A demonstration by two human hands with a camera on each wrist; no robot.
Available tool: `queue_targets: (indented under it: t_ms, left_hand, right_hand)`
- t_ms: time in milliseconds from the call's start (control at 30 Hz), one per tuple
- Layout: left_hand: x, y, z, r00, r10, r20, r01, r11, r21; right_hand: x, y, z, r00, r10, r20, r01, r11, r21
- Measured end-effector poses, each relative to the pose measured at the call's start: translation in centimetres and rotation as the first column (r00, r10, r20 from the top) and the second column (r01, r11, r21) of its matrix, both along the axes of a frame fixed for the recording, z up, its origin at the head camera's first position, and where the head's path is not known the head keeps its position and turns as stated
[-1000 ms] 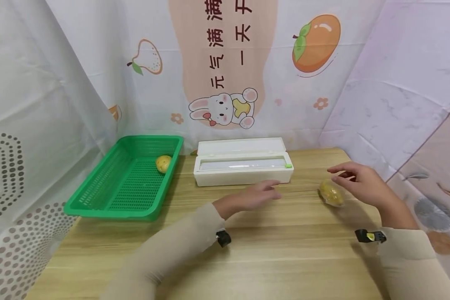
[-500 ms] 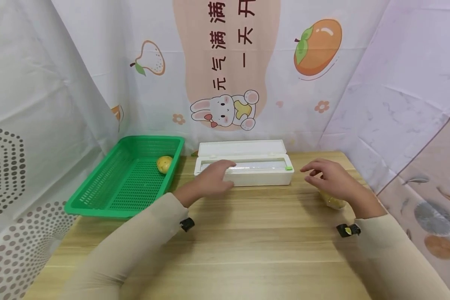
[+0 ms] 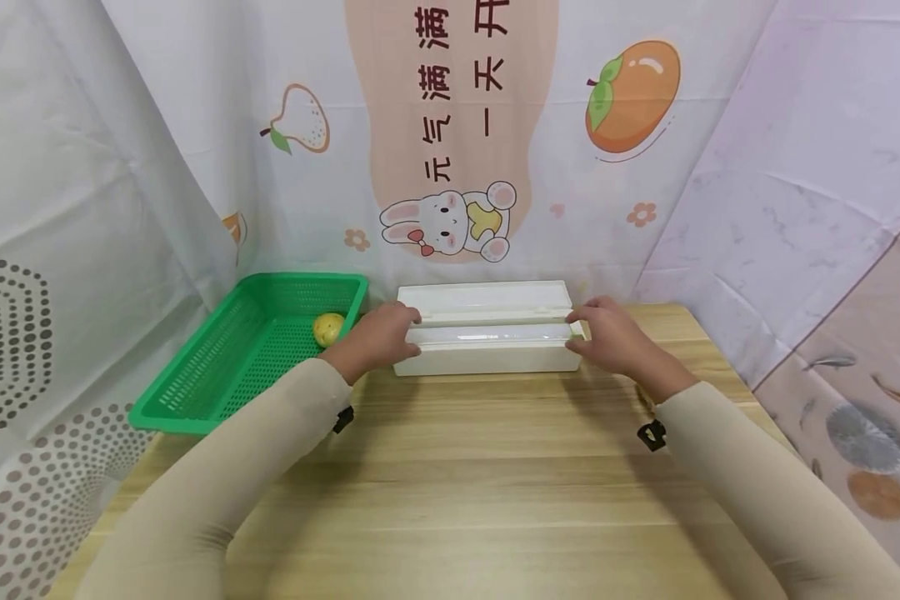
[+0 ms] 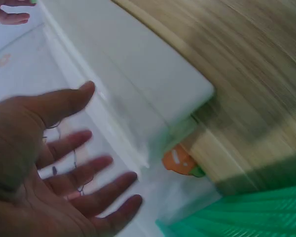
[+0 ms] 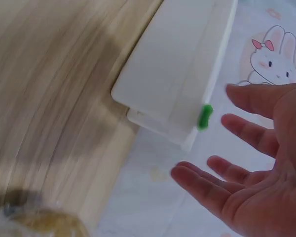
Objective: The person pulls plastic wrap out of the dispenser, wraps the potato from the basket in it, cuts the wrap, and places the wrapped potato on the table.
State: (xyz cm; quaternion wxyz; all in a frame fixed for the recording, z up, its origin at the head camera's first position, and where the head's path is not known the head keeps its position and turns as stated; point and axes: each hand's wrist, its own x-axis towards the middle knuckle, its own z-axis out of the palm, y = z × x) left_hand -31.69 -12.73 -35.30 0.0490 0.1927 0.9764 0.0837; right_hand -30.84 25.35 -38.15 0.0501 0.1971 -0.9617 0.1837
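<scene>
A white cling film box (image 3: 487,360) sits at the back of the table with its lid (image 3: 487,296) raised; clear film shows in the slot. My left hand (image 3: 381,337) is at the box's left end, thumb and fingers spread. In the left wrist view that hand (image 4: 64,163) hovers at the box edge with nothing in its fingers. At the other end is my right hand (image 3: 607,337), and the right wrist view shows its fingers (image 5: 207,185) apart beside the green slider (image 5: 205,117). A film-wrapped yellow item (image 5: 47,224) lies near the right forearm, mostly hidden in the head view.
A green mesh basket (image 3: 180,422) stands at the left, with one yellow potato (image 3: 328,329) inside by its right wall. Behind the table hangs a printed curtain (image 3: 270,208). Wood tabletop (image 3: 457,475) stretches between the forearms.
My left hand has moved left, from before the box to its left end. The right hand has come left from above the wrapped item to the box's right end.
</scene>
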Motion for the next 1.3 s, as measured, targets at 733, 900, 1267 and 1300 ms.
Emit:
queue_targets:
  t_ms: [733, 900, 1267, 1300]
  left_hand:
    - [-2.5, -0.5, -1.2, 0.993, 0.117, -0.006, -0.117, 0.988, -0.098]
    - [-2.7, -0.7, -1.2, 0.993, 0.116, 0.003, -0.115, 0.990, -0.078]
    - [-3.9, -1.8, -1.8, 1.000, -0.002, -0.002, 0.002, 1.000, 0.015]
    - [-3.9, -1.9, -1.8, 1.000, -0.004, -0.009, 0.004, 1.000, 0.017]
  right_hand:
    - [-2.6, -1.8, -0.9, 0.996, -0.023, 0.084, 0.017, 0.997, 0.069]
    - [-3.0, -1.7, -0.9, 0.997, -0.032, 0.076, 0.025, 0.996, 0.087]
    - [-3.0, -1.1, -1.2, 0.999, 0.012, 0.040, -0.015, 0.996, 0.083]
    - [-3.0, -1.0, -1.3, 0.999, 0.024, 0.039, -0.027, 0.997, 0.077]
